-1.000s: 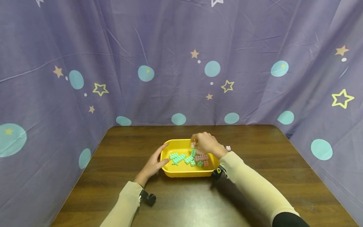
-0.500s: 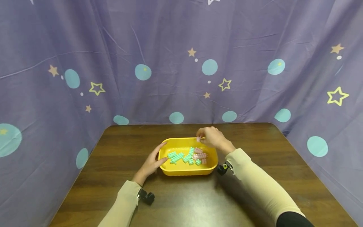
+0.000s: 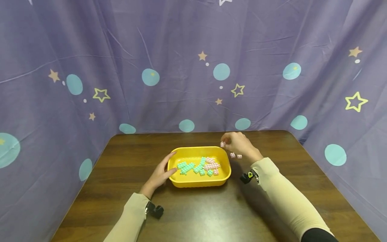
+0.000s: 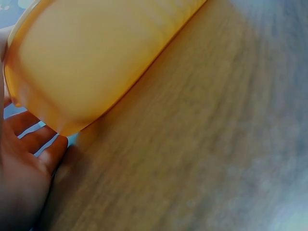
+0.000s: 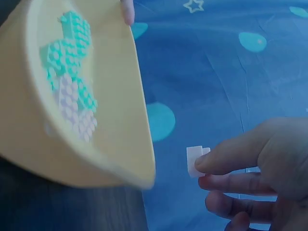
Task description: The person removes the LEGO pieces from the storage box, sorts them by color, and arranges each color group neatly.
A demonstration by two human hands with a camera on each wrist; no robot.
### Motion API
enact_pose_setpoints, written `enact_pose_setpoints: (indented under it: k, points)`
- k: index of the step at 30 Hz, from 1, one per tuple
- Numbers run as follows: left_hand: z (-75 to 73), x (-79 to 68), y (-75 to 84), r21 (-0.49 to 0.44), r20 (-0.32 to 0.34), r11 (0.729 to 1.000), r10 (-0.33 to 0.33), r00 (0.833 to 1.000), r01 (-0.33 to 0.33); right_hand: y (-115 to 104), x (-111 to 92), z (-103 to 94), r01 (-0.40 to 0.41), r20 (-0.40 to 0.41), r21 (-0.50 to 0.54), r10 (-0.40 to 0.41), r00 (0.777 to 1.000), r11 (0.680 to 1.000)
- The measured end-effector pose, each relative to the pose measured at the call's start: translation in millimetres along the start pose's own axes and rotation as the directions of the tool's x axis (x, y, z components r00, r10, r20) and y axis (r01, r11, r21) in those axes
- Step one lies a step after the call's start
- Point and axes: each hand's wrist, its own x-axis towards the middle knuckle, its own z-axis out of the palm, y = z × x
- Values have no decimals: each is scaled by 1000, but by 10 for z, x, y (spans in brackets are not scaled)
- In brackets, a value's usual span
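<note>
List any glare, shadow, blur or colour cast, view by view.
Head: glare on the table, shadow beside the right sleeve; left wrist: table grain blurred, bright haze lower right; right wrist: bluish cast, tray and bricks soft-edged.

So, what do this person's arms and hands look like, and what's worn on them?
The left hand and right hand are bare. The left sleeve and right sleeve are pale cream, with a black part above the right one. A small black left wrist camera and right wrist camera are worn; the latter shows a yellow-green spot.
</note>
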Motion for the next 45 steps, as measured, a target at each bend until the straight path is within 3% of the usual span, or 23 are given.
enact_pose_setpoints:
  k: [8, 14, 21, 30, 36, 45]
  points:
    - [51, -34, -354, 3, -31, 1000, -19, 999, 19, 277, -104, 8, -16, -10, 33, 16, 1000, 999]
    - [57, -41, -427, -17, -46, 1000, -14, 999, 13, 469, -175, 2, -51, -20, 36, 51, 998, 998]
    - [67, -52, -355, 2, -33, 999, -33, 999, 33, 665, -272, 13, -107, -17, 50, 108, 994, 993]
    - [37, -51, -26, -6, -2, 1000, -29, 1000, 29, 881, -366, 66, -142, -23, 58, 143, 989, 988]
    - [35, -30, 1, -50, 0, 999, -18, 1000, 18, 1020, -396, 121, -134, -12, 34, 134, 991, 990]
    - [22, -6, 1, 11, -22, 1000, -29, 999, 29, 1092, -425, 215, -174, 17, 23, 174, 985, 984]
